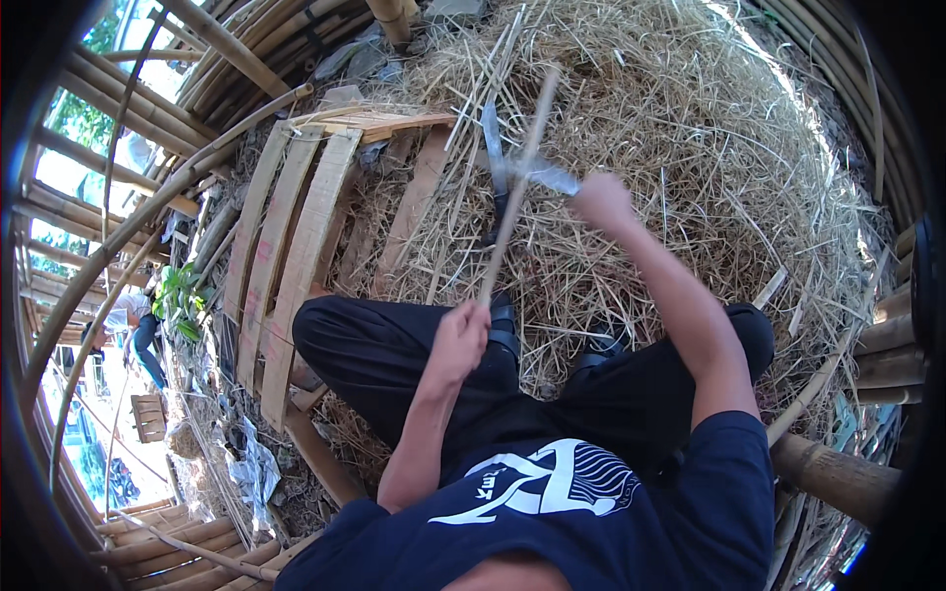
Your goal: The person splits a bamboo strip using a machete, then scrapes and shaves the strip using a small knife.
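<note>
My left hand (pixel 461 340) is wrapped round the lower end of a long, thin bamboo stick (pixel 508 225), which slants up and away from me. My right hand (pixel 601 204) grips a knife (pixel 554 178); its blade points left and meets or crosses the stick's upper half. The fingers of that hand are slightly blurred, and its handle is hidden inside them. Just left of the stick, a second long blade with a dark handle, a machete (pixel 492 133), lies on the shavings, partly behind the stick.
Bamboo shavings (pixel 670 128) cover the ground ahead and to the right. A wooden pallet (pixel 301 212) leans at the left, beside several thin bamboo strips (pixel 463 148). Bamboo poles (pixel 838 478) and railings surround me. Another person (pixel 146 330) is beyond the left railing.
</note>
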Demonstrator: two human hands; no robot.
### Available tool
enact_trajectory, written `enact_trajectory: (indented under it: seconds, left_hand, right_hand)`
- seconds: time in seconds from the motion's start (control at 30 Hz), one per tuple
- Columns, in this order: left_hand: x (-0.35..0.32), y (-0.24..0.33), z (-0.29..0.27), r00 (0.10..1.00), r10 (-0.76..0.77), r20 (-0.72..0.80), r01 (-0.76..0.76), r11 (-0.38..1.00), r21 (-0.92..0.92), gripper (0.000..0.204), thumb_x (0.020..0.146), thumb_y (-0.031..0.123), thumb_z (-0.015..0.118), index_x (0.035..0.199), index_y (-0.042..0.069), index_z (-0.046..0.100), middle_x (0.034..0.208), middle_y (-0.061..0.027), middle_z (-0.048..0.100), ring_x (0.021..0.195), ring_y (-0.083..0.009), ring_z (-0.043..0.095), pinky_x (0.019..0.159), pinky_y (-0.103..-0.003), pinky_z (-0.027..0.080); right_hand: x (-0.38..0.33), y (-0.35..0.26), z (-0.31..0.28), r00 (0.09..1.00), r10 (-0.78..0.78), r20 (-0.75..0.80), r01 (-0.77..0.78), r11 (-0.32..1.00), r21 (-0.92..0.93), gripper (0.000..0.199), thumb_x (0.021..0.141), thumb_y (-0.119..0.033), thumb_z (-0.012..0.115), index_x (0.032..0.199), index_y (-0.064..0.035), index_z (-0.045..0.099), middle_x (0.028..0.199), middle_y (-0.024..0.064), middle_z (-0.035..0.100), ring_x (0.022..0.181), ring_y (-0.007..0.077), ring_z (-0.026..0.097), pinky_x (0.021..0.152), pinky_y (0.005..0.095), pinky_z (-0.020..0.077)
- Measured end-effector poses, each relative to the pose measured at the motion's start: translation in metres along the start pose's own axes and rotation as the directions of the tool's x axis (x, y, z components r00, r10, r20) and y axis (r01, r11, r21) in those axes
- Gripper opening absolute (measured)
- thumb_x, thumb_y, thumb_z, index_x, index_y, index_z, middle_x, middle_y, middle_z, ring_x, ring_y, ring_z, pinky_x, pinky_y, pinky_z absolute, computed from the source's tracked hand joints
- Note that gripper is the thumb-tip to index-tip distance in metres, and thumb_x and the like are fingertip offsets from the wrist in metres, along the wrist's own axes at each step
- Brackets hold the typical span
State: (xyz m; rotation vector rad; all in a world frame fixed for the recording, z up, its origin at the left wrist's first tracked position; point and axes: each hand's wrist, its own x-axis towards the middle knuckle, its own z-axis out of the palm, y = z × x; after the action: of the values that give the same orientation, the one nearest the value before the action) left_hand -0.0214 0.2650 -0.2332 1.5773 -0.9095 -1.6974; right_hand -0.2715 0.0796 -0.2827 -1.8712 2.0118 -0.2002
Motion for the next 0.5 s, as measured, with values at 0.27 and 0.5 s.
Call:
enact_trajectory:
  seconds: [0.27, 0.5]
  left_hand:
    - [-0.013, -0.001, -0.029, 1.0, 0.004, -0.004, -0.004, 0.999, -0.036, 0.024, 0.103, 0.026, 0.044, 0.087, 0.009, 0.049, 0.054, 0.0085, 0.032, 0.039, 0.0007, 0.025, 0.036, -0.018, 0.018]
    - [0.014, 0.022, -0.009, 0.986, 0.163, 0.043, -0.162, 0.986, -0.034, 0.025, 0.102, 0.022, 0.047, 0.119, 0.006, 0.055, 0.055, 0.0077, 0.037, 0.039, -0.0004, 0.027, 0.035, -0.019, 0.02]
  right_hand:
    - [0.004, 0.022, -0.084, 0.964, 0.26, -0.054, -0.237, 0.935, 0.264, 0.034, 0.087, -0.026, 0.055, 0.095, 0.0046, 0.067, 0.082, 0.0185, 0.068, 0.071, 0.0286, 0.068, 0.065, 0.0399, 0.0548]
    - [-0.079, -0.072, -0.028, 0.902, -0.27, 0.337, 0.244, 0.963, 0.116, 0.023, 0.072, -0.013, 0.058, 0.08, 0.007, 0.067, 0.075, 0.0232, 0.066, 0.071, 0.0363, 0.067, 0.072, 0.0435, 0.0558]
